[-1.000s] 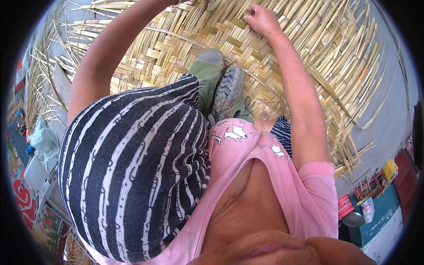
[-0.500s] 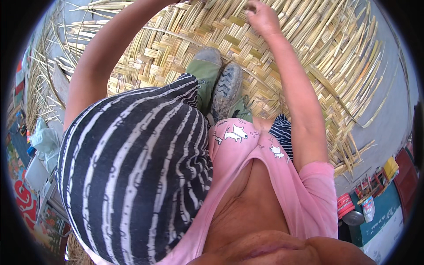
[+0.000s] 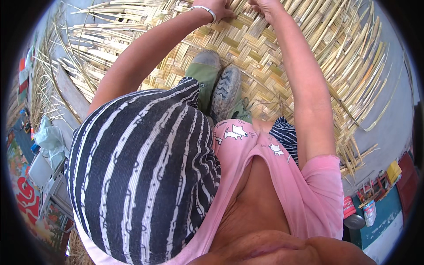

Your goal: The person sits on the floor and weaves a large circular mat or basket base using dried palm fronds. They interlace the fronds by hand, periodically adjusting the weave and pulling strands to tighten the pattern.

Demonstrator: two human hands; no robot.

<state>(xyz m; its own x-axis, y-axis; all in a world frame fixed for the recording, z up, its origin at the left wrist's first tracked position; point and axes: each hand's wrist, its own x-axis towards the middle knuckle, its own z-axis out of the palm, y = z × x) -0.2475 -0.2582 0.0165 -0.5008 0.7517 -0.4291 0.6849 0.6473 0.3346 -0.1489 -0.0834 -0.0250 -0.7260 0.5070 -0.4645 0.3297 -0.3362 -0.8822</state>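
A wide mat of woven bamboo strips (image 3: pixel 247 44) lies flat under me, and I squat on it. My left hand (image 3: pixel 219 8), with a silver bangle (image 3: pixel 204 9) on the wrist, rests on the weave at the top edge of the picture. My right hand (image 3: pixel 265 5) is close beside it on the same strips, mostly cut off by the frame. Whether either hand pinches a strip is not visible. My two worn shoes (image 3: pixel 216 86) stand on the mat below the hands. My knee in black-and-white striped trousers (image 3: pixel 141 176) fills the lower left.
Loose unwoven strip ends (image 3: pixel 362 75) fan out at the mat's right and left borders. Grey concrete floor (image 3: pixel 393 128) lies to the right. Small cans and boxes (image 3: pixel 369 212) stand at the lower right. A pale plastic bag (image 3: pixel 48 139) and colourful clutter sit at the left.
My right hand has moved up and left along the mat, closer to my left hand. My left hand with the bangle has come into view at the top edge.
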